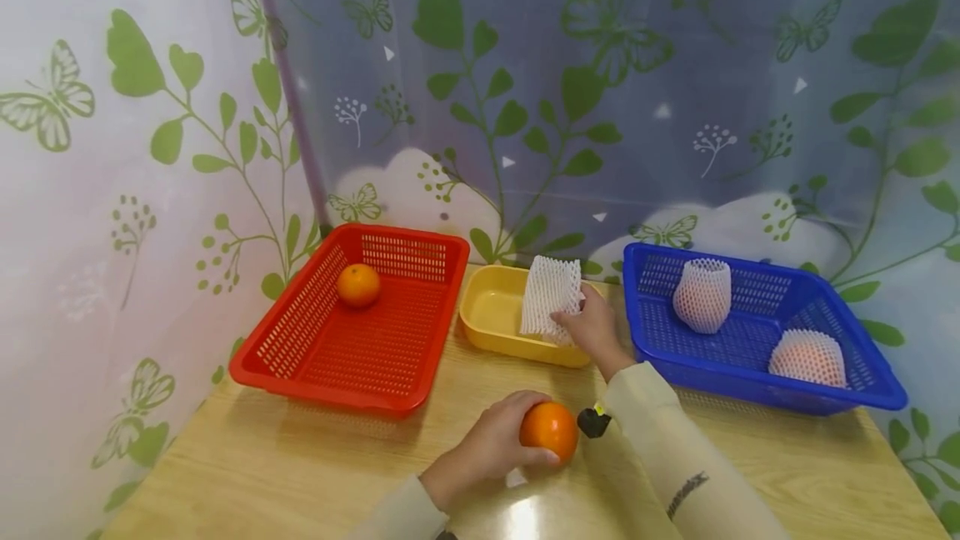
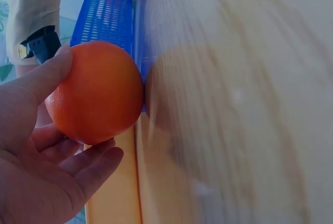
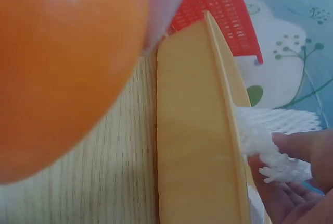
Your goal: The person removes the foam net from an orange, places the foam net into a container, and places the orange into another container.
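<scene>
My left hand [image 1: 491,440] grips a bright orange [image 1: 553,430] close to the tabletop at the front middle. In the left wrist view the thumb lies along one side of the orange [image 2: 99,91], with the fingers under the other. My right hand [image 1: 597,327] reaches to the yellow tub [image 1: 491,307] and pinches a white foam fruit net [image 1: 547,294] between thumb and fingers. The right wrist view has this foam net [image 3: 281,130] at the tub's rim, some of it behind the wall; the orange [image 3: 62,67] fills that view's upper left corner.
On the left stands a red basket [image 1: 330,394] with another orange [image 1: 358,286] inside. A blue basket [image 1: 750,386] on the right holds two foam-netted fruits [image 1: 702,297], apart from each other. Behind the wooden table [image 1: 262,473] hangs a leaf-patterned curtain [image 1: 525,107].
</scene>
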A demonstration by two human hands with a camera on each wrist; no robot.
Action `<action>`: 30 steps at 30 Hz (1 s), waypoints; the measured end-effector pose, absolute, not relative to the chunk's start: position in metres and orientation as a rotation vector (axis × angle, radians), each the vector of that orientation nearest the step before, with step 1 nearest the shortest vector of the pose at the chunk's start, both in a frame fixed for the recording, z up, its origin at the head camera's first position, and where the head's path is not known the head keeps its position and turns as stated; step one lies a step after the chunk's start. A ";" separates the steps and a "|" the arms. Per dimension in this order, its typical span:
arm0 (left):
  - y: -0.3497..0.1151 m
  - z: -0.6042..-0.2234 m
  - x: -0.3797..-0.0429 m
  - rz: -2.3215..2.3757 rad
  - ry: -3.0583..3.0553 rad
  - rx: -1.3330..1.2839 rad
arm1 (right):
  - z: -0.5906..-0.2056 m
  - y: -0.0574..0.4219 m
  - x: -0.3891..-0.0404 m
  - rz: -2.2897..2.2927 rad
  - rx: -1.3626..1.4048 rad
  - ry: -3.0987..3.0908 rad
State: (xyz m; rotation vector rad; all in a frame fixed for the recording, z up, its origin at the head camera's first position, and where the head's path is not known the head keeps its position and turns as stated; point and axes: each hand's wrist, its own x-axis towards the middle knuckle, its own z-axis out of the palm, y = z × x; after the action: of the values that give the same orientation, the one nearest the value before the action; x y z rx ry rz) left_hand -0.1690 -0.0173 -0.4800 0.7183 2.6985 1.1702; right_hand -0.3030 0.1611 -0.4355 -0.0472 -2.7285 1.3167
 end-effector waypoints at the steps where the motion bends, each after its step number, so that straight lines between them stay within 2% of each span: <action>1: -0.018 -0.480 -0.169 1.173 2.695 0.716 | -0.436 0.161 -0.305 1.320 -0.046 -2.745; 12: -0.018 -0.482 -0.170 1.204 2.662 0.706 | -0.435 0.161 -0.309 1.235 0.032 -2.871; 20: -0.017 -0.483 -0.169 1.187 2.696 0.727 | -0.433 0.163 -0.309 1.100 -0.071 -2.912; 30: -0.019 -0.484 -0.170 1.180 2.712 0.724 | -0.430 0.166 -0.309 0.966 -0.034 -2.917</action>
State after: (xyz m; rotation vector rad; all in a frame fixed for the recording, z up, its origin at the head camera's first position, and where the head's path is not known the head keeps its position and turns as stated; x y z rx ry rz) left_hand -0.1699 -0.0194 -0.4841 0.7239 2.7117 1.1803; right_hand -0.3089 0.1657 -0.4301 -0.0336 -2.9174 0.9663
